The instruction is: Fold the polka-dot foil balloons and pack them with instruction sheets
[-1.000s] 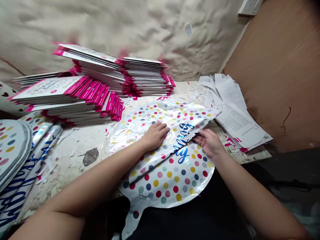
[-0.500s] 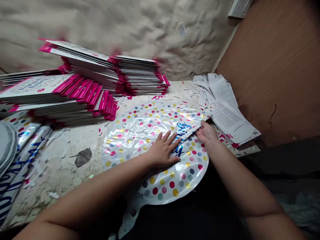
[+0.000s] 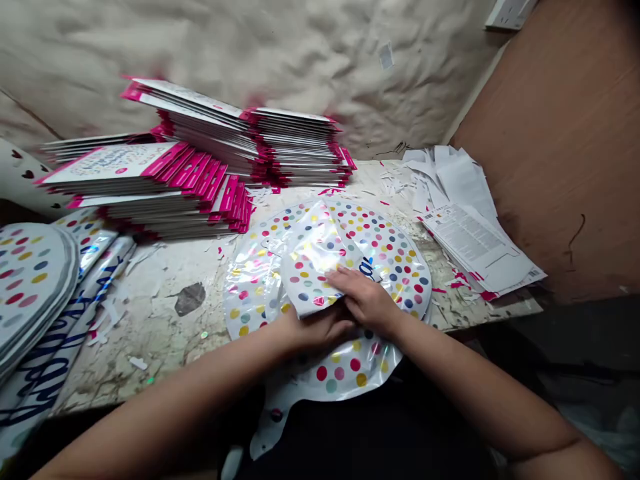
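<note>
So the foil balloon (image 3: 400, 267) is lying nearside of the card stacks (image 3: 297, 150). Right hand (image 3: 367, 300)'s resting on its folded flap (image 3: 313, 257), left hand (image 3: 323, 328)'s sitting partly underneath; can't tell if either's gripping. Slick foil could be springing open if pressure's easing.

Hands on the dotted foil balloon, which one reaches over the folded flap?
The right hand, lying partly over the folded flap; the left hand is partly hidden beneath its near edge.

Stacked white cards with pink edges (image 3: 305, 150) near a crumpled beige wall covering (image 3: 240, 40), printed sheets (image 3: 480, 247) lying near a brown panel (image 3: 575, 147), paper scraps (image 3: 395, 183) strewn on a worn tabletop (image 3: 165, 280), possibly a socket (image 3: 510, 13) cut off above.
</note>
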